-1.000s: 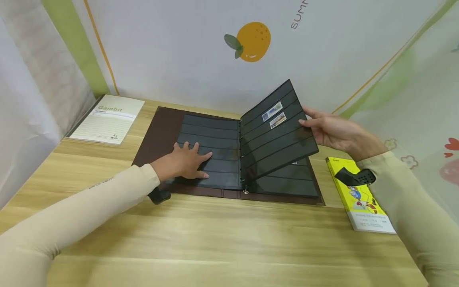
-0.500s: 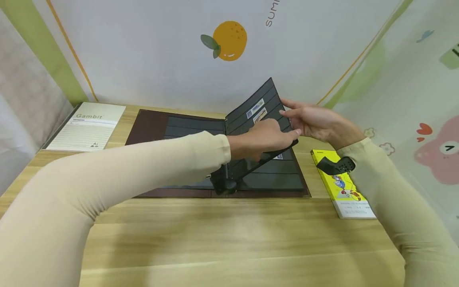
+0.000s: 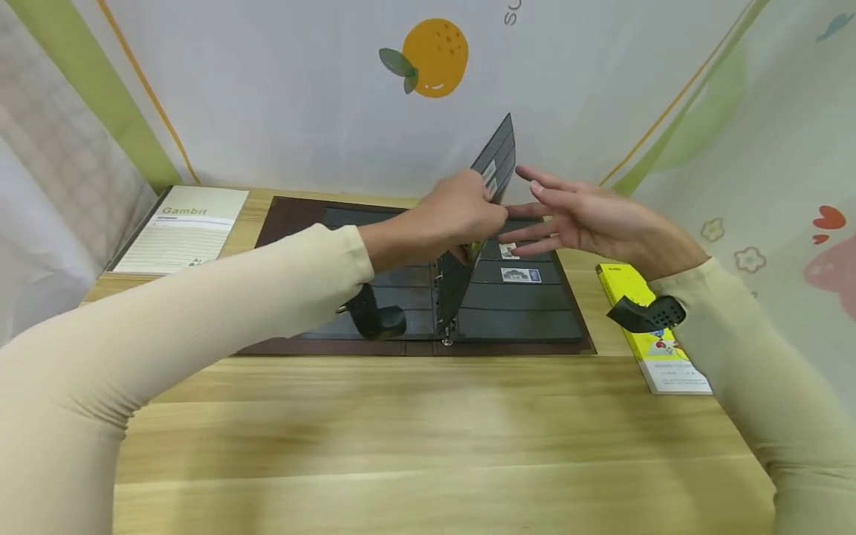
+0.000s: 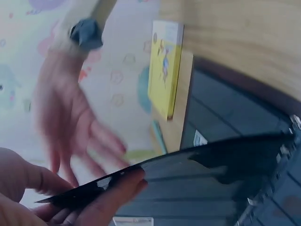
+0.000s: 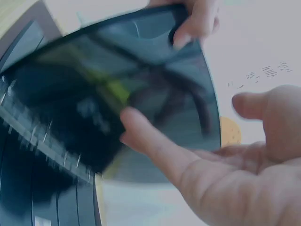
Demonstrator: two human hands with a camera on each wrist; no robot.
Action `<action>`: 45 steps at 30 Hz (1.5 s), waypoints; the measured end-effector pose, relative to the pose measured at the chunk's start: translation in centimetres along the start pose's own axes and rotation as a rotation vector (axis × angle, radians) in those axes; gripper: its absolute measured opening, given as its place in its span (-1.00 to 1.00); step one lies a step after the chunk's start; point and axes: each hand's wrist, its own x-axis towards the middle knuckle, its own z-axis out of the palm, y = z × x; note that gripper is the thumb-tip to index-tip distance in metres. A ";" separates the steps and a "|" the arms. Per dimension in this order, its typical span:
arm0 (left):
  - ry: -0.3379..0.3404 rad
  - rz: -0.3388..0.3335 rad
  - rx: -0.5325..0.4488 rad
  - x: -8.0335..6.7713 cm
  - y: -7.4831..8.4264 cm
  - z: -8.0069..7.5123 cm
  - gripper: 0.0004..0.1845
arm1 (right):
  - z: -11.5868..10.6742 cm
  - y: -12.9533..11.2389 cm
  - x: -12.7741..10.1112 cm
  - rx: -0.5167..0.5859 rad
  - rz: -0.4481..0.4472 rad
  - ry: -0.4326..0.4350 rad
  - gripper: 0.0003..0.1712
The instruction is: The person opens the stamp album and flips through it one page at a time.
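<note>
Over the album [image 3: 284,221], the left hand [image 3: 455,212] pinches the raised page [image 3: 504,141] — the right hand [image 3: 582,215], spread, grips nothing. Tugging could tear that page at the album's rings [image 3: 447,342].

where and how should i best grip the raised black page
Probably pinch the raised black page by its free outer edge, coming from the right, beyond where the left hand holds it. The page is thin, bound at the metal rings, and leans right of them, leaving that edge exposed.
</note>
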 end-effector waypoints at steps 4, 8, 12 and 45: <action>0.049 0.021 -0.037 -1.3 -2.2 -2.4 -0.59 | 0.3 2.3 -0.4 -0.494 -0.109 0.074 -0.26; 0.077 -0.029 0.018 -2.5 -4.2 -4.5 -0.61 | 0.7 6.6 -0.8 -0.955 -0.220 0.132 -0.22; 0.099 -0.112 0.110 -3.5 -6.7 -6.1 -0.17 | 1.9 11.3 -1.9 -1.184 -0.234 0.125 -0.20; 0.135 -0.101 0.575 -7.2 -22.9 -4.4 -0.53 | 4.7 20.0 -3.7 -1.289 -0.230 0.249 -0.39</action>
